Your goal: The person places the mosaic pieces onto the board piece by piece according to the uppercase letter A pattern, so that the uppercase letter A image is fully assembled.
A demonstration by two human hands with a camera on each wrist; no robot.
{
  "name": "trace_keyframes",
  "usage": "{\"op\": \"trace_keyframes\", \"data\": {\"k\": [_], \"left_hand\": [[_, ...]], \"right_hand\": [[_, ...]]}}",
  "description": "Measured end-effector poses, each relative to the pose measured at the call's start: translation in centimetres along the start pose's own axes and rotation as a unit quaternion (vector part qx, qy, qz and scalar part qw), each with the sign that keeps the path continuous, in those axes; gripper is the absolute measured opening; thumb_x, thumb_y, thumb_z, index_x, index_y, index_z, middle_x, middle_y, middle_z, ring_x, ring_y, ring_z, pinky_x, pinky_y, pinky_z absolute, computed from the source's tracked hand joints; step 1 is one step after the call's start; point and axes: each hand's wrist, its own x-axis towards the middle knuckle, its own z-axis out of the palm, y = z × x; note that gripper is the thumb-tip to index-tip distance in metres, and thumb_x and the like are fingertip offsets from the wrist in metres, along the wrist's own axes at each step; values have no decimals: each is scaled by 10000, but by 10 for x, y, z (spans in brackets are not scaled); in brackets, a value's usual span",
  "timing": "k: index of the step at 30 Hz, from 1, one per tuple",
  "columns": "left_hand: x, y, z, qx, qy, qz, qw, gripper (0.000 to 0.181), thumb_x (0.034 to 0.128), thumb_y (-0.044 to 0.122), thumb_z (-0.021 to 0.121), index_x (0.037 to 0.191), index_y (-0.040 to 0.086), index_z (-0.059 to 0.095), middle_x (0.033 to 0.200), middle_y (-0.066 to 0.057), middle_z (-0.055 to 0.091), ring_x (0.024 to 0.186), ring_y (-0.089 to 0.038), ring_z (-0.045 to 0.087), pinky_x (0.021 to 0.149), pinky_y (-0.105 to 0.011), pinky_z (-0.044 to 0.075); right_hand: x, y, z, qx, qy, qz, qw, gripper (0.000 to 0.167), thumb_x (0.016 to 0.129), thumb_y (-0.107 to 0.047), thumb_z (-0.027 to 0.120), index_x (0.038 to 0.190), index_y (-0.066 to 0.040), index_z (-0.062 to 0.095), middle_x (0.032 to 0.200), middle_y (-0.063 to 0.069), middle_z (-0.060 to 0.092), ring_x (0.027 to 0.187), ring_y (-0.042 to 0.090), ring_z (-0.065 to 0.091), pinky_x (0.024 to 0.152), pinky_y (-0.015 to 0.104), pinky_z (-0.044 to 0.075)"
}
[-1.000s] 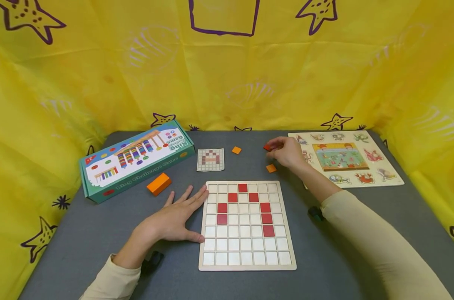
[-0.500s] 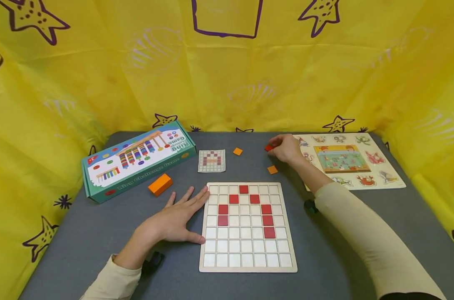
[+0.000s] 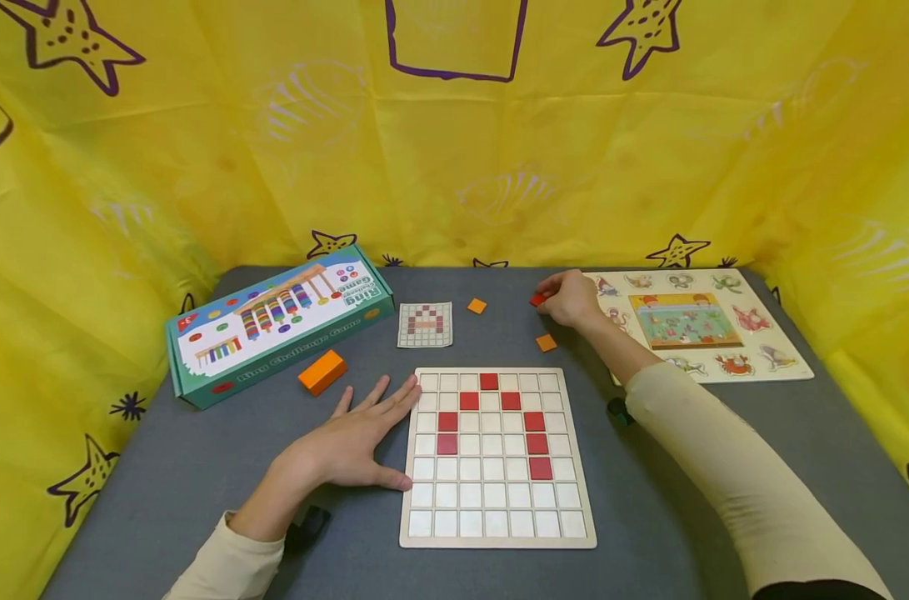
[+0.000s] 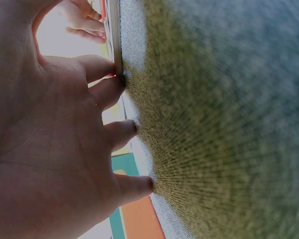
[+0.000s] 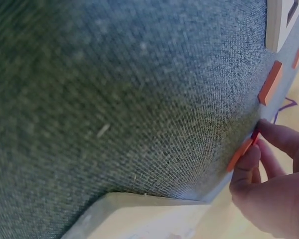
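Observation:
At the back of the table my right hand (image 3: 571,298) pinches a small red square tile (image 3: 538,299) between thumb and fingers. In the right wrist view an orange tile (image 5: 239,155) lies right by the fingertips, partly hidden by them. My left hand (image 3: 360,442) is spread, its fingertips on the table and against the left edge of a wooden grid board (image 3: 471,493). The board carries several red tiles (image 3: 536,444) forming part of an arch; its other squares are pale. Two orange tiles, one at the back middle (image 3: 476,307) and one nearer the right hand (image 3: 546,342), lie flat.
A small printed pattern card (image 3: 425,325) lies behind the board. To its left are an orange block (image 3: 322,372) and a green game box (image 3: 282,329). A wooden sea-animal puzzle (image 3: 784,329) lies at the right. A yellow patterned cloth (image 3: 439,183) hangs behind the table.
The head view has shifted slightly. My right hand stays at the red tile, its forearm moving a little. The left hand and the tiles on the board stay as they were.

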Motion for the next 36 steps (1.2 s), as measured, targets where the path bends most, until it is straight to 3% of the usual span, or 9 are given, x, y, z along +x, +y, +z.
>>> {"op": "trace_keyframes", "data": {"k": [13,19,26,36], "left_hand": [[-1,1,2,13,34,21,10000,1223,780,621,841,1694,249,118,1769,55,20,1630,-375,-13,1197,-770,-43],[-1,1,2,20,24,1,10000,1223,781,624,839,1694,249,116,1770,55,9,1631,-372,-15,1196,-769,-44],[-1,0,1,0,12,6,10000,1222,786,620,838,1694,247,110,1770,50,8,1630,-373,-16,1198,-767,-45],[0,0,0,8,-15,-24,10000,1224,786,624,837,1694,252,106,1769,58,2,1631,-372,-17,1197,-768,-48]], "right_hand": [[-9,-2,-2,118,-177,-82,9997,321,867,-30,768,1187,-45,782,1145,193,751,1040,319,633,858,351,493],[-18,-8,-6,364,-387,-72,9986,335,875,-2,751,1208,-42,770,1199,198,732,1018,312,614,808,331,503],[-30,-14,-7,533,-544,-174,9969,336,869,8,756,1201,-38,772,1157,199,741,955,282,627,729,257,504],[-59,-21,-5,829,-795,-483,9922,318,850,11,786,1165,-33,785,1004,157,739,873,250,613,656,242,520]]}}
